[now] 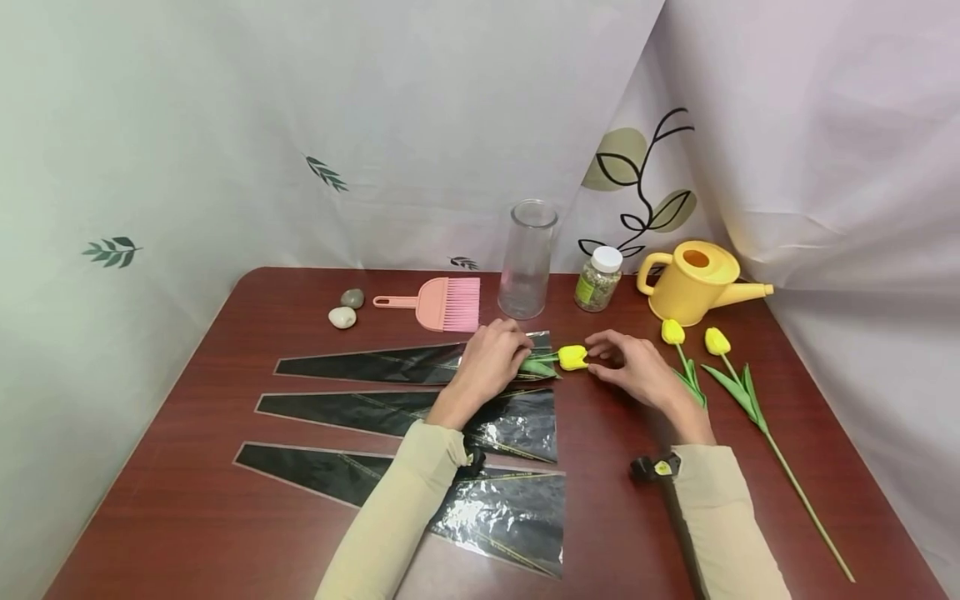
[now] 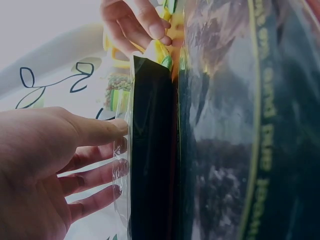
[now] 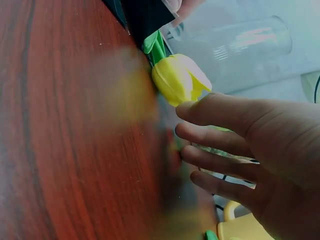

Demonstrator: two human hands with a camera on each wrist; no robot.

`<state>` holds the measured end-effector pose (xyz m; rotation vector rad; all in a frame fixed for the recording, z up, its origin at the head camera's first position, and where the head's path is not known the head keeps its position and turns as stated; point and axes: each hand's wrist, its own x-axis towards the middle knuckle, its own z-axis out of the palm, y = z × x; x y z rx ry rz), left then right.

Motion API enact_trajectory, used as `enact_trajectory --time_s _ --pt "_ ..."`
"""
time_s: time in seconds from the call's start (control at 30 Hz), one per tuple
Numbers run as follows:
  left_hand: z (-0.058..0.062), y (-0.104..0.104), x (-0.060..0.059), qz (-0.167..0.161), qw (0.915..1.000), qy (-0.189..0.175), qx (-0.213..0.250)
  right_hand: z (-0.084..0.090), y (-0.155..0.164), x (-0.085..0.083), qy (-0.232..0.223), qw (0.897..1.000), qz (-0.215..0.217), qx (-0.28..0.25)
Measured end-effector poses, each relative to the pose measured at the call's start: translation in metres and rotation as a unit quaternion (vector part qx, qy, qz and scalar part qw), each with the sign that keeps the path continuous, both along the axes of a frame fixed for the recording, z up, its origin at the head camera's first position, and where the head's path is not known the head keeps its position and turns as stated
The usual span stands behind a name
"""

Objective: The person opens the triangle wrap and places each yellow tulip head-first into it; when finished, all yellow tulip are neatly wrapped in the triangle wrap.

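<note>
A yellow tulip (image 1: 573, 357) lies in the farthest black-and-clear flower sleeve (image 1: 375, 365), its bloom and part of its green leaves out past the wide end. My left hand (image 1: 491, 358) pinches the upper edge of that sleeve; in the left wrist view the thumb and fingertips meet at its clear film (image 2: 123, 150). My right hand (image 1: 637, 367) is at the bloom, fingers spread and loosely bent. In the right wrist view its thumb tip is right at the petals (image 3: 175, 80), the other fingers apart from them. The stem is hidden inside the sleeve.
Two more sleeves (image 1: 322, 406) (image 1: 315, 473) lie nearer me. On the right are two yellow tulips (image 1: 672, 332) (image 1: 717, 341). Along the back stand stones (image 1: 342, 317), a pink dustpan and brush (image 1: 431, 304), a glass vase (image 1: 525, 267), a jar (image 1: 598, 281) and a yellow watering can (image 1: 686, 287).
</note>
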<state>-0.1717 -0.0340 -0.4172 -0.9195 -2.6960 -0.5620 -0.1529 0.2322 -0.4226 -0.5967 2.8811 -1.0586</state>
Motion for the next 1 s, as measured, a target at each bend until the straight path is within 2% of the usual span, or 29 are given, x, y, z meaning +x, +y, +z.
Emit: enact_trajectory --time_s 0.4,0.57,0.8,1.0 --pt "0.001 0.000 0.000 0.003 1.0000 0.007 0.001 -0.003 -0.010 0.000 0.006 0.999 0.010 -0.040" --pt "0.003 0.001 0.001 0.007 0.9999 0.007 -0.002 -0.011 -0.023 -0.001 0.002 0.998 0.002 -0.059" --pt "0.005 0.003 0.003 0.005 1.0000 0.008 -0.001 -0.022 -0.041 -0.002 0.004 0.993 -0.020 -0.117" --pt "0.005 0.003 0.002 0.006 0.9999 0.012 -0.002 -0.023 -0.046 -0.002 0.001 0.991 -0.028 -0.132"
